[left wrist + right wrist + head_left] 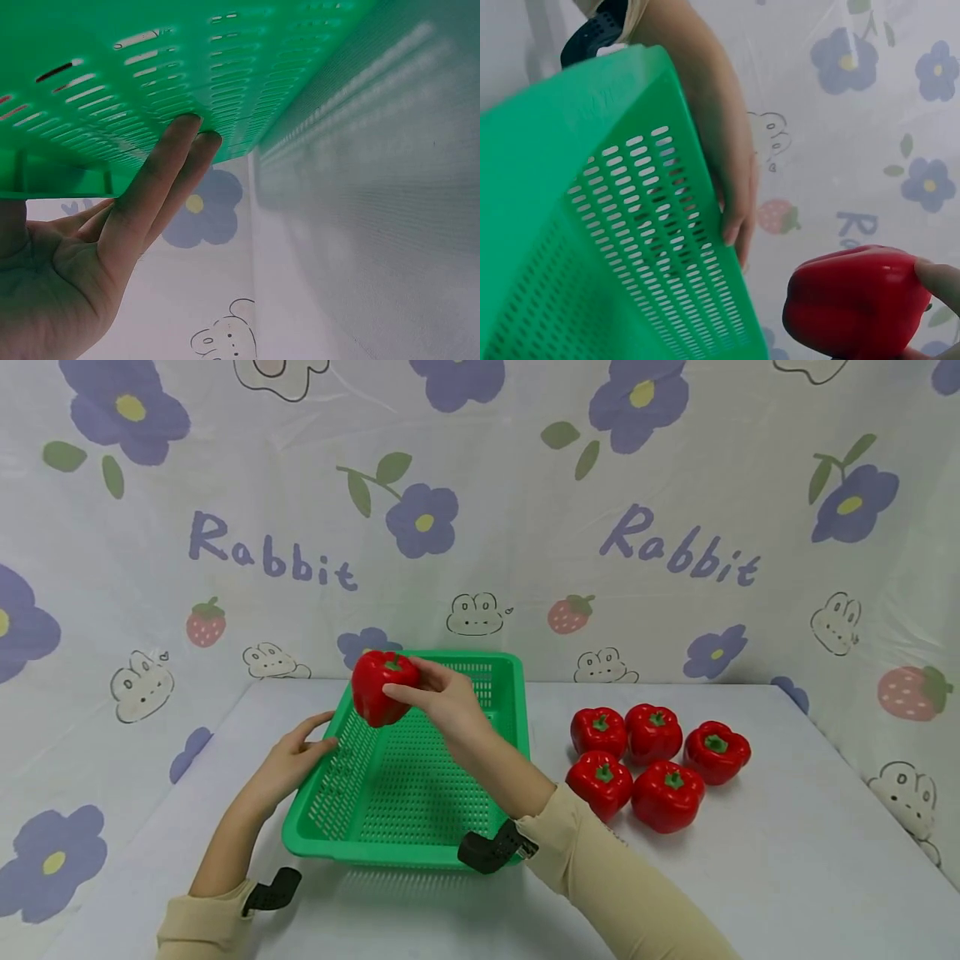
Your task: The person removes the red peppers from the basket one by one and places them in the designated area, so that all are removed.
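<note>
A red bell pepper (381,688) with a green stem is pinched between the thumb and fingers of my right hand (444,697), raised above the left side of a green plastic basket (405,855). The right wrist view shows the same bell pepper (855,300) up close, just beyond the basket wall (656,217). My left hand (288,762) holds the basket's left rim. In the left wrist view, two long fingers of that hand (75,277) lie along the outside of the slotted wall (217,75), while its thumb is mostly hidden behind the rim.
Several red bell peppers (667,796) stand in a cluster on the white table (795,860), right of the basket. A patterned cloth (480,510) with flowers and rabbits hangs behind the table. Black straps (491,850) circle both wrists.
</note>
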The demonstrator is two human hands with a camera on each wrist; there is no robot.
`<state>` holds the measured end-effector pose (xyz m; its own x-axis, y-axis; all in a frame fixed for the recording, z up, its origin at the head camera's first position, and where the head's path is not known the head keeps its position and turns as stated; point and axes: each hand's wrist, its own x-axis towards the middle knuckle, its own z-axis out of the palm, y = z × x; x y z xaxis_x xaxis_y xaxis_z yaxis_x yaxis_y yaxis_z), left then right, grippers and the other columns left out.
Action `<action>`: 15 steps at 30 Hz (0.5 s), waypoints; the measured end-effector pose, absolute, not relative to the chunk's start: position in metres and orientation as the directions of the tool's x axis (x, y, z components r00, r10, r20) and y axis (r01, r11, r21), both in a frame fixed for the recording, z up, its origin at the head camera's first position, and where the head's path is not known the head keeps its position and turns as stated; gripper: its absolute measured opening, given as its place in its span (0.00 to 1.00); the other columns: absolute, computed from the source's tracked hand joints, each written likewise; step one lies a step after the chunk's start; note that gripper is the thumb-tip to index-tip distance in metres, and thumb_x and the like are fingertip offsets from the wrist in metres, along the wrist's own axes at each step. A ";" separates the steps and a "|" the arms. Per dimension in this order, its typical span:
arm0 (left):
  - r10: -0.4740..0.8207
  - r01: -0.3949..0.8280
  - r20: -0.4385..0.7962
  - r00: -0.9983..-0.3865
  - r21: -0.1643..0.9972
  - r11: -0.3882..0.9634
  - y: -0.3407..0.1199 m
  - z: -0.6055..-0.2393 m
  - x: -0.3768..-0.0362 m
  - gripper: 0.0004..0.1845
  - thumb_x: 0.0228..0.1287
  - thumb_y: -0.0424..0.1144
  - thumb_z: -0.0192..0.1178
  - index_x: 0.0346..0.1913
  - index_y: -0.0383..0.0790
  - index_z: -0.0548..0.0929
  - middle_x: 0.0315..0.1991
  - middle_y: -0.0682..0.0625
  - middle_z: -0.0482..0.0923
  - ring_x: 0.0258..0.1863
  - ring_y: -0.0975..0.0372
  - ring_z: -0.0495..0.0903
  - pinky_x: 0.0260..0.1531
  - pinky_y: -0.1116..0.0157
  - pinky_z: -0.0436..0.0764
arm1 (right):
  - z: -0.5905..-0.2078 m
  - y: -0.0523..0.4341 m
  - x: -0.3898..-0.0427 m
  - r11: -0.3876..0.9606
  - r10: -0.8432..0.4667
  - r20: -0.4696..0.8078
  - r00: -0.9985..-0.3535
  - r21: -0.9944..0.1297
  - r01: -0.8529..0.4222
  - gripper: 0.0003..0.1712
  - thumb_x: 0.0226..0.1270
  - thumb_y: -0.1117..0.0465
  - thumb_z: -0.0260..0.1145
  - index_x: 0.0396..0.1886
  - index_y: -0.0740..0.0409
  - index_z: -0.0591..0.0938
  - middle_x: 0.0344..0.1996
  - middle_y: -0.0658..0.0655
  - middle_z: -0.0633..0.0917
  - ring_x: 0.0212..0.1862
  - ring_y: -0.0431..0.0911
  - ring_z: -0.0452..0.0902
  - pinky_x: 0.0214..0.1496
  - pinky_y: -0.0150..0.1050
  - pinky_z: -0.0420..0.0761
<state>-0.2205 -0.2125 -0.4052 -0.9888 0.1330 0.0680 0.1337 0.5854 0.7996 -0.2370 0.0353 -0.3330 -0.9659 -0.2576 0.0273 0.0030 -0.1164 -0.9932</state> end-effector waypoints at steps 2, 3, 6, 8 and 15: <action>0.133 0.132 0.067 -0.989 0.803 0.581 -0.213 -0.406 -0.220 0.32 0.77 0.47 0.47 0.77 0.39 0.53 0.49 0.31 0.82 0.36 0.60 0.86 0.37 0.64 0.83 | -0.331 0.041 -0.232 -0.110 -0.268 0.039 -0.963 -0.994 -0.009 0.35 0.61 0.60 0.72 0.69 0.50 0.72 0.64 0.53 0.78 0.67 0.49 0.71 0.68 0.49 0.71; 0.133 0.131 0.066 -0.989 0.806 0.578 -0.213 -0.406 -0.220 0.32 0.77 0.47 0.47 0.77 0.39 0.52 0.48 0.31 0.82 0.35 0.60 0.86 0.37 0.64 0.83 | -0.329 0.044 -0.230 -0.105 -0.269 0.041 -0.962 -0.994 -0.013 0.35 0.61 0.59 0.72 0.69 0.49 0.72 0.65 0.52 0.77 0.68 0.48 0.70 0.68 0.49 0.72; 0.132 0.126 0.061 -0.989 0.813 0.569 -0.214 -0.407 -0.220 0.33 0.77 0.46 0.47 0.77 0.39 0.52 0.48 0.31 0.82 0.35 0.61 0.85 0.36 0.65 0.82 | -0.327 0.053 -0.223 -0.101 -0.273 0.061 -0.960 -0.994 -0.035 0.35 0.60 0.59 0.72 0.68 0.47 0.73 0.66 0.50 0.77 0.69 0.47 0.70 0.68 0.50 0.72; 0.132 0.124 0.059 -0.989 0.816 0.565 -0.214 -0.407 -0.220 0.33 0.77 0.46 0.47 0.77 0.39 0.52 0.48 0.31 0.82 0.34 0.61 0.85 0.36 0.65 0.82 | -0.325 0.060 -0.218 -0.106 -0.275 0.078 -0.958 -0.993 -0.051 0.34 0.61 0.59 0.72 0.67 0.47 0.74 0.65 0.50 0.77 0.70 0.47 0.69 0.67 0.50 0.73; 0.134 0.128 0.061 -0.989 0.813 0.568 -0.211 -0.405 -0.221 0.33 0.76 0.46 0.48 0.77 0.40 0.52 0.48 0.30 0.82 0.33 0.61 0.85 0.35 0.64 0.82 | -0.322 0.093 -0.197 -0.077 -0.259 0.115 -0.959 -0.992 -0.098 0.33 0.61 0.59 0.72 0.66 0.41 0.74 0.65 0.45 0.77 0.70 0.44 0.69 0.66 0.48 0.74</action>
<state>-0.2206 -0.2115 -0.4049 -0.9891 0.1341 0.0615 0.1276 0.5684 0.8128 -0.1969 0.0930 -0.3225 -0.9590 -0.2592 0.1146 -0.0977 -0.0771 -0.9922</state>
